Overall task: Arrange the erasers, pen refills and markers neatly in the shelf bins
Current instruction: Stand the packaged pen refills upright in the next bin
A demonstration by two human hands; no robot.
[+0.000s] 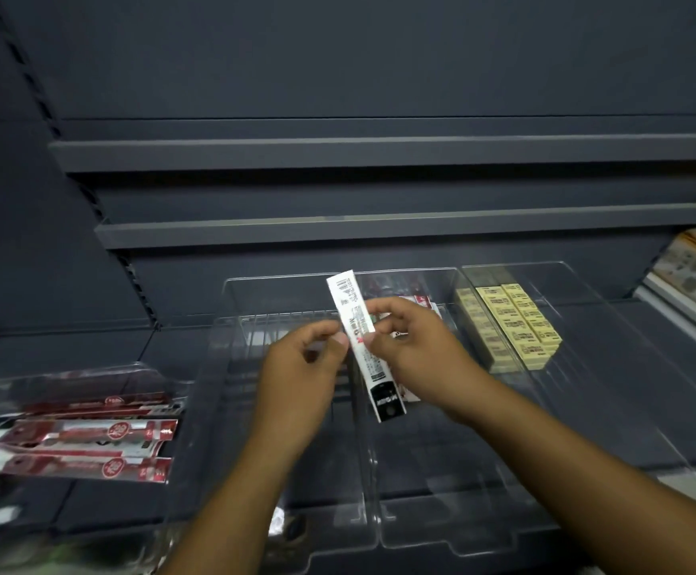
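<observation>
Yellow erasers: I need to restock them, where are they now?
The yellow erasers lie right of centre in the head view, in rows at the back of the right clear bin, just beyond the right hand.

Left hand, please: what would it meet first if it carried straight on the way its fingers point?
The white packet, whose edge the left hand seems to pinch; the right hand lies just beyond.
</observation>
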